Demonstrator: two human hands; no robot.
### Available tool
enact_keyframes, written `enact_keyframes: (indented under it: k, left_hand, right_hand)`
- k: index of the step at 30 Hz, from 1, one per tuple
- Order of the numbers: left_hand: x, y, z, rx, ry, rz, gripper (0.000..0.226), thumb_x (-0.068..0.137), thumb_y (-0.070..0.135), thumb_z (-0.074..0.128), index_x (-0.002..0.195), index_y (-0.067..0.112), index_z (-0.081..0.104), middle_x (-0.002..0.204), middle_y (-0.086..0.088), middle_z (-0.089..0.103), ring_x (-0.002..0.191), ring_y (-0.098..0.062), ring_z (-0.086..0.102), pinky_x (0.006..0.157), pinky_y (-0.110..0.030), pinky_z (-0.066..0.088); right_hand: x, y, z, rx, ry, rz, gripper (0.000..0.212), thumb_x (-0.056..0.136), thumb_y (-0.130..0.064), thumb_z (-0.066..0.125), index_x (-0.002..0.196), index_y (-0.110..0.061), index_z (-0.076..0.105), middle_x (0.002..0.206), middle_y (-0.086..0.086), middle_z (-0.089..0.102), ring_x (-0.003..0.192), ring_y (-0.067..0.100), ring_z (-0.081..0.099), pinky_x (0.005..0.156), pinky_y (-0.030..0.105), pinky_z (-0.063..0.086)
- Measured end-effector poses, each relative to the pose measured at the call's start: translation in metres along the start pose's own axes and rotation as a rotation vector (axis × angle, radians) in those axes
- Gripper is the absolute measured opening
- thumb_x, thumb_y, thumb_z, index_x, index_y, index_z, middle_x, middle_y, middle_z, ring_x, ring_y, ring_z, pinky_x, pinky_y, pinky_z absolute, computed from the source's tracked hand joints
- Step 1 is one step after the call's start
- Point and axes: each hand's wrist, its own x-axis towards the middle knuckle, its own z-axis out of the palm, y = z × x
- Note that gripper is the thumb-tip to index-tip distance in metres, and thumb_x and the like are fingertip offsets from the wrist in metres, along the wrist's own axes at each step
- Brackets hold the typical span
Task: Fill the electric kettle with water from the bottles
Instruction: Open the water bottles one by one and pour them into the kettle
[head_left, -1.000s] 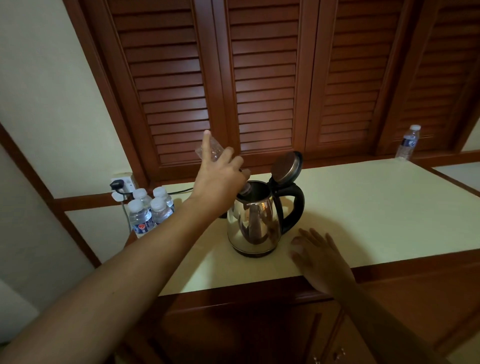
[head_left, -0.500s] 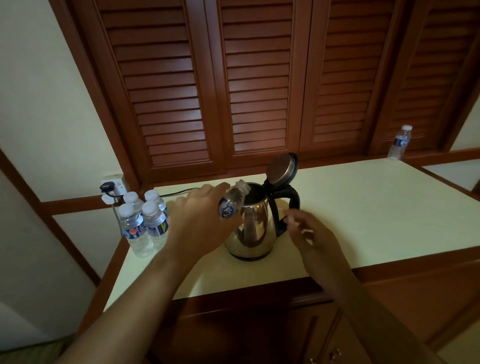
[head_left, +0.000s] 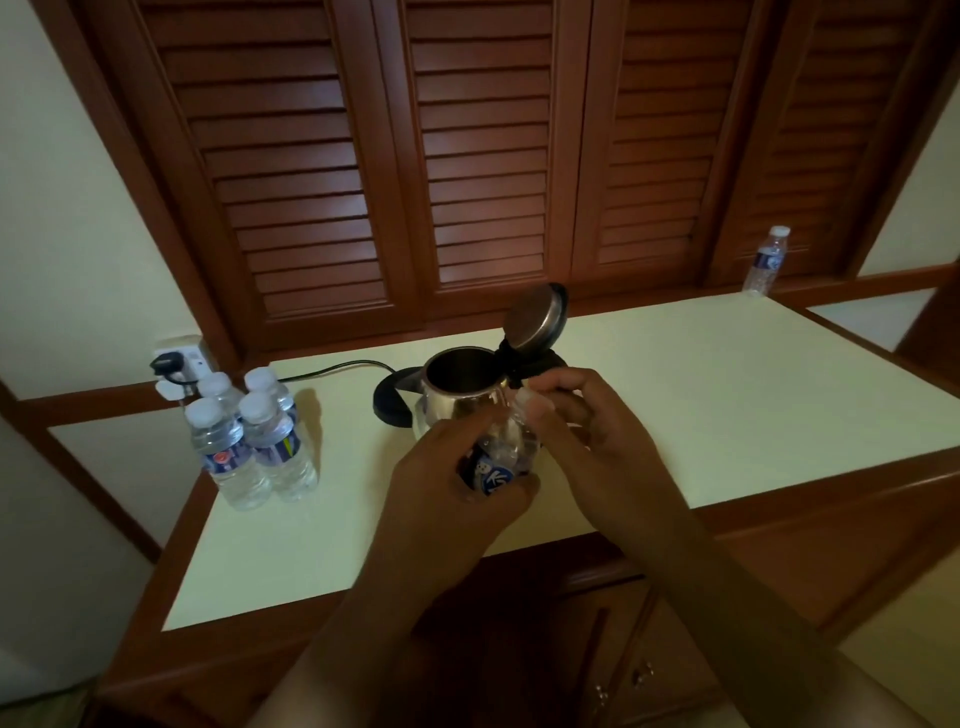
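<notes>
- Head view, centre of frame: my left hand (head_left: 447, 486) is wrapped round the small clear plastic bottle with a blue label (head_left: 493, 474), holding it low in front of the polished steel electric kettle with a black handle (head_left: 441, 408).
- The kettle's round lid (head_left: 535, 317) is hinged up.
- My right hand (head_left: 592, 431) pinches the bottle's top. Something pale sits at the fingertips, likely the cap; seated or loose, I cannot tell.
- The kettle stands mid-frame on the cream countertop (head_left: 701, 395). Four capped clear bottles (head_left: 254, 447) cluster at left, and a lone bottle (head_left: 763, 260) stands upper right.
- Risk: squeezing the thin plastic with the top unsealed could spurt leftover water toward the wall plug (head_left: 174, 364).
- Risk: my knuckles are close enough to nudge the kettle.
- Half a second ago the bottle was tilted at the kettle's mouth and my right hand was open by the handle. Now the bottle is drawn back and both hands are on it.
</notes>
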Motion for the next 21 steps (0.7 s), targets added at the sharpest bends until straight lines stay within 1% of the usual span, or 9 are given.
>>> enact_keyframes:
  k: [2,6,8,9,11,13,16,18,21]
  left_hand:
    - [0.004,0.001,0.007,-0.043,-0.041,0.021,0.059,0.081,0.021,0.086,0.107,0.061,0.051,0.097,0.047,0.064,0.096,0.025,0.060,0.074,0.003,0.045]
    - [0.021,0.007,0.029,-0.141,-0.159,0.051,0.051,0.083,0.019,0.085,0.111,0.055,0.061,0.107,0.028,0.070,0.098,0.009,0.068,0.078,-0.007,0.053]
    - [0.031,0.012,0.045,-0.192,-0.222,0.058,0.048,0.084,0.020,0.085,0.118,0.049,0.066,0.108,0.018,0.074,0.100,0.002,0.071,0.084,-0.017,0.058]
    - [0.036,0.014,0.053,-0.217,-0.255,0.055,0.050,0.085,0.021,0.085,0.119,0.052,0.066,0.110,0.016,0.074,0.102,-0.001,0.072,0.087,-0.023,0.060]
    - [0.048,0.020,0.070,-0.278,-0.335,0.041,0.055,0.087,0.019,0.083,0.113,0.064,0.065,0.112,0.015,0.075,0.104,-0.006,0.073,0.092,-0.031,0.062]
    - [0.062,0.024,0.090,-0.337,-0.420,0.026,0.058,0.089,0.015,0.081,0.110,0.067,0.066,0.112,0.014,0.076,0.104,-0.010,0.074,0.092,-0.036,0.062]
    - [0.085,0.032,0.123,-0.430,-0.501,-0.002,0.060,0.089,0.005,0.079,0.109,0.061,0.071,0.108,0.003,0.079,0.097,-0.014,0.076,0.085,-0.030,0.063]
    - [0.101,0.038,0.147,-0.473,-0.520,-0.038,0.056,0.087,-0.001,0.078,0.114,0.048,0.073,0.107,-0.008,0.078,0.089,-0.017,0.076,0.078,-0.026,0.061]
    - [0.126,0.045,0.185,-0.473,-0.550,-0.042,0.052,0.083,-0.004,0.081,0.119,0.032,0.075,0.101,-0.011,0.078,0.083,-0.017,0.075,0.075,-0.028,0.060]
  right_hand:
    - [-0.001,0.002,-0.013,-0.028,-0.034,0.014,0.025,0.101,-0.039,0.056,0.125,-0.038,0.064,0.119,-0.020,0.070,0.116,0.004,0.064,0.099,0.033,0.053]
    - [-0.001,0.003,-0.047,-0.061,-0.088,0.025,0.033,0.101,-0.045,0.050,0.132,-0.042,0.063,0.129,-0.023,0.066,0.126,0.001,0.058,0.106,0.032,0.047]
    - [0.000,0.004,-0.069,-0.080,-0.106,0.035,0.036,0.102,-0.045,0.048,0.135,-0.040,0.060,0.133,-0.026,0.063,0.128,-0.003,0.055,0.107,0.026,0.045]
    - [0.000,0.005,-0.080,-0.089,-0.117,0.040,0.037,0.102,-0.043,0.046,0.137,-0.038,0.059,0.135,-0.027,0.062,0.129,-0.005,0.053,0.106,0.022,0.045]
    - [0.003,0.006,-0.105,-0.109,-0.140,0.034,0.039,0.102,-0.040,0.045,0.138,-0.036,0.059,0.137,-0.027,0.059,0.131,-0.006,0.051,0.105,0.016,0.043]
    - [0.007,0.012,-0.131,-0.143,-0.159,0.021,0.039,0.102,-0.038,0.045,0.139,-0.034,0.058,0.140,-0.025,0.058,0.134,-0.005,0.048,0.107,0.015,0.040]
    - [0.018,0.025,-0.171,-0.211,-0.209,-0.007,0.039,0.105,-0.036,0.041,0.142,-0.033,0.055,0.144,-0.020,0.056,0.137,0.001,0.046,0.110,0.021,0.040]
    - [0.028,0.033,-0.198,-0.266,-0.229,-0.019,0.038,0.107,-0.037,0.041,0.142,-0.033,0.054,0.142,-0.017,0.057,0.136,0.007,0.049,0.108,0.029,0.043]
    - [0.046,0.045,-0.243,-0.477,-0.178,-0.119,0.030,0.105,-0.033,0.048,0.132,-0.029,0.062,0.129,-0.019,0.065,0.120,0.009,0.061,0.090,0.027,0.050]
